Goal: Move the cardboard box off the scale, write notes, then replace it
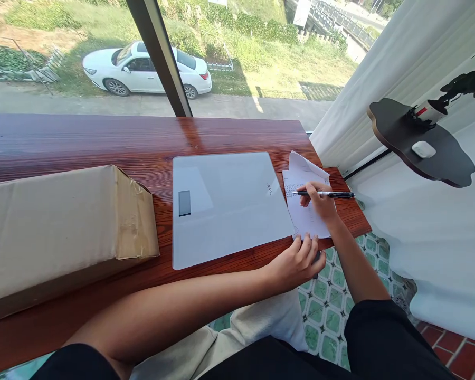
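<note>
The left hand (pixel 298 259) is lying curled, fingertips pinning the near edge of the paper sheet (pixel 306 203) at the tabletop's (pixel 103 142) right end. Beyond, the right hand (pixel 320 200) is gripping a black pen (pixel 324 194), tip on the creased, handwritten sheet.

place: a home or small office nook by a big window
work surface: long red-brown wooden counter (pixel 103 142) along the glass
outside: white car (pixel 146 68) parked on a lane, grass beyond
furnishings: white curtain (pixel 380 79), dark wall shelf (pixel 427 148)
floor: green patterned tiles (pixel 328 301)
</note>
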